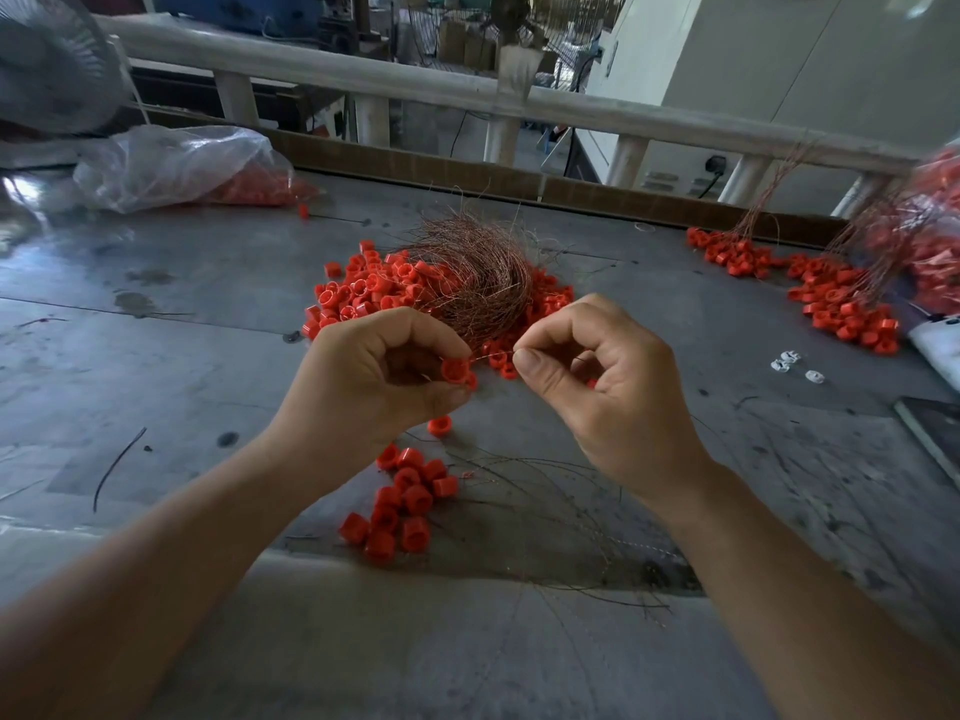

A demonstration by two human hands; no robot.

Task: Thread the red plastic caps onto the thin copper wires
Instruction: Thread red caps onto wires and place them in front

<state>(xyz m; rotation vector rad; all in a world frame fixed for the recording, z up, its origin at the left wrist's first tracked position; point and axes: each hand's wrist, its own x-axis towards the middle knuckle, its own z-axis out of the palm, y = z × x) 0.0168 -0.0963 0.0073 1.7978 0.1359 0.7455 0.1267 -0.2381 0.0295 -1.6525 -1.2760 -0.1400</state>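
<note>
Your left hand (384, 376) is gripping a red cap (454, 370) between curled fingers (447, 341) and thumb, just above the counter (182, 356). Your right hand (608, 387) is pinching a thin copper wire (493, 356) that is running across to that cap. Beyond your hands, a tangled wire bundle (478, 278) is lying on a pile of loose caps (358, 293), and a smaller cluster of caps (408, 504) is sitting near you, between your forearms, with stray wires trailing beside it. The grey counter is looking scuffed and stained. At its far left a clear plastic bag (176, 163) holding more caps is slumping beside a fan (47, 65). To the right, strung caps (831, 298) are fanning out on their wires. A pale railing (363, 77) is crossing behind the counter, with dim workshop clutter showing beyond it.
</note>
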